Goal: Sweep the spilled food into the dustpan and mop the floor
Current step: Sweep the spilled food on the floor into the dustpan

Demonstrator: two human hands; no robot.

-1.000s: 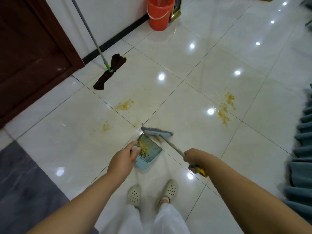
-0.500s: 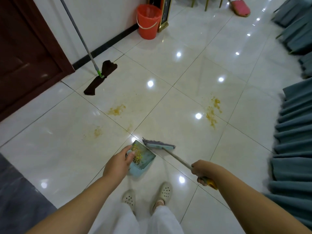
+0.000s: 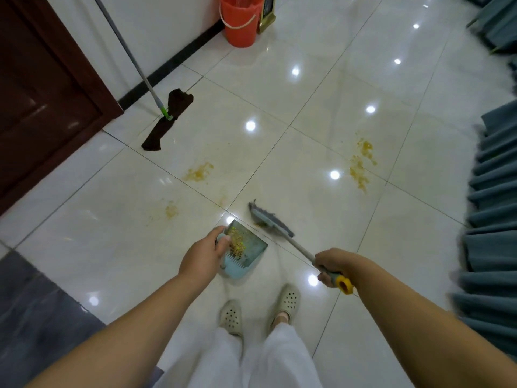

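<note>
We are gripping dustpan [image 3: 246, 252] with left hand [image 3: 202, 254], brush [image 3: 270, 221] with right hand [image 3: 334, 266]. Some food [image 3: 237, 242] lying in dustpan; three smears [image 3: 359, 166] beyond dustpan waiting; mop [image 3: 167, 119] standing unused.

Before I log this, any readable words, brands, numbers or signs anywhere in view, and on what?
None can be read.
Gold-framed dark board beside the orange bucket: any writing is too small and cut off by the frame edge.
Dustpan, broom, mop: no visible markings.
</note>
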